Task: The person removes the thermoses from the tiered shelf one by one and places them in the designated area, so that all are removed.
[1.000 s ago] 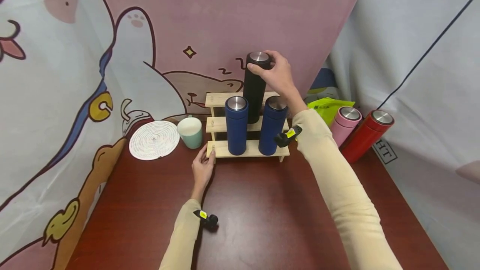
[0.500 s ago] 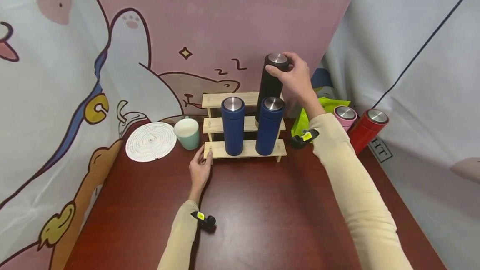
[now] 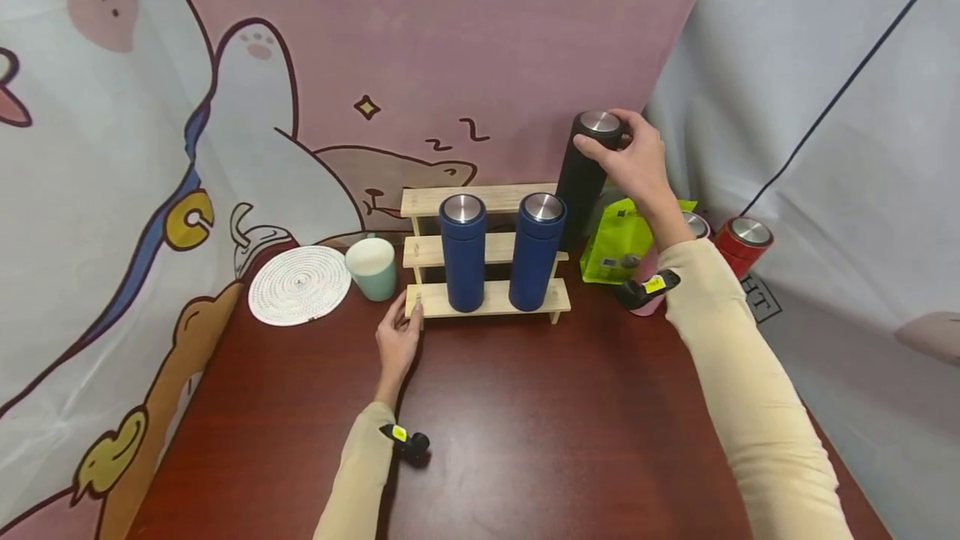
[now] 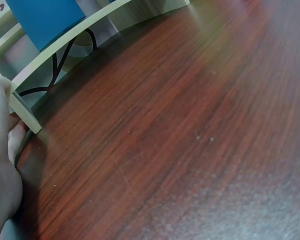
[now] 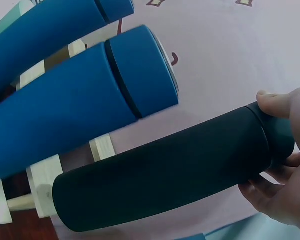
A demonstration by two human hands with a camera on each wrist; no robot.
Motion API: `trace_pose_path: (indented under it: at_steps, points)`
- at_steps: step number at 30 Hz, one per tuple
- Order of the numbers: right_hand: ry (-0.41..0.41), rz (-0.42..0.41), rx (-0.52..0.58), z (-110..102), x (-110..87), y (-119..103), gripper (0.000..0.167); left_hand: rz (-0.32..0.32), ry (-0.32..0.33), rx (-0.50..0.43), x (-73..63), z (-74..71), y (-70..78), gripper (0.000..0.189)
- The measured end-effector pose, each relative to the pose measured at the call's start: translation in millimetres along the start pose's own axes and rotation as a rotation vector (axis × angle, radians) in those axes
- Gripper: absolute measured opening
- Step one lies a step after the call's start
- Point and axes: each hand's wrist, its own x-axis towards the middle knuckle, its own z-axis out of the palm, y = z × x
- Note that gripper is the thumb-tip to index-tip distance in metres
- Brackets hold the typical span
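By rack [image 3: 500,249], right hand [image 3: 636,161] clasps black flask [image 3: 582,177]; left hand [image 3: 397,342] pinches rack.

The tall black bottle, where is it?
In the head view, the tall black bottle is right of centre, in the right hand, near the pale wooden rack.

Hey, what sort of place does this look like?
Likely a makeshift tabletop filming booth: cartoon-printed fabric hangs behind a reddish-brown table, and wrist cameras sit on both sleeves.
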Motion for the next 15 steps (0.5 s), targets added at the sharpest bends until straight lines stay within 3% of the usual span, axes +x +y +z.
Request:
trace_pose_path:
  at_steps: [9, 15]
  points:
    - [0.040, 0.055, -0.039, -22.8, -15.2, 11.9, 0.077, -0.027, 0.007, 0.019, 1.6, 2.2, -5.4, 0.044]
    - [0.077, 0.046, -0.079, -30.2, -30.0, 22.6, 0.074, -0.030, 0.007, 0.013, 2.2, 1.6, -4.9, 0.044]
